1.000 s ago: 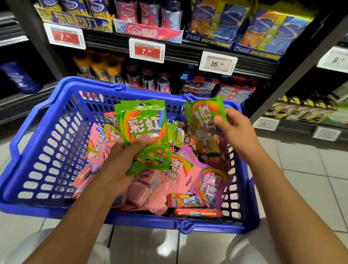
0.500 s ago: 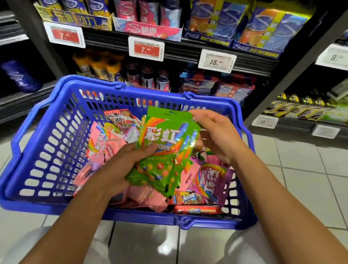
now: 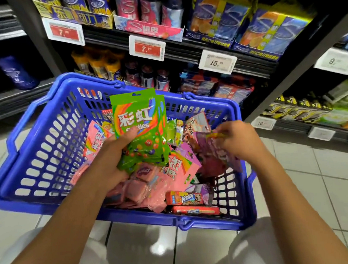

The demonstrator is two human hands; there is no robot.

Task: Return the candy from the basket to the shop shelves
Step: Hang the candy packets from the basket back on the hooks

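Note:
A blue plastic basket [image 3: 45,146] full of candy sits in front of me on the floor. My left hand [image 3: 112,157] holds a stack of green Skittles bags [image 3: 141,122] upright over the basket. My right hand [image 3: 238,139] is down at the basket's right side, fingers pinching a purple candy bag [image 3: 216,149]; this part is blurred. Pink Skittles bags [image 3: 96,140], pink wrapped packs [image 3: 140,188] and two red-orange candy tubes [image 3: 184,199] lie in the basket. The shop shelves [image 3: 183,52] rise behind it.
The shelves carry gum bottles [image 3: 148,75], blue-orange gum bags [image 3: 244,26] and price tags [image 3: 147,47]. A second shelf unit on the right holds green and yellow packs [image 3: 312,108]. A grey upright post [image 3: 300,59] separates them. Pale floor tiles [image 3: 318,183] surround the basket.
The second green bag went from my right hand into my left hand's stack, which now stands upright. My right hand dropped to the basket's right side and took hold of a purple bag.

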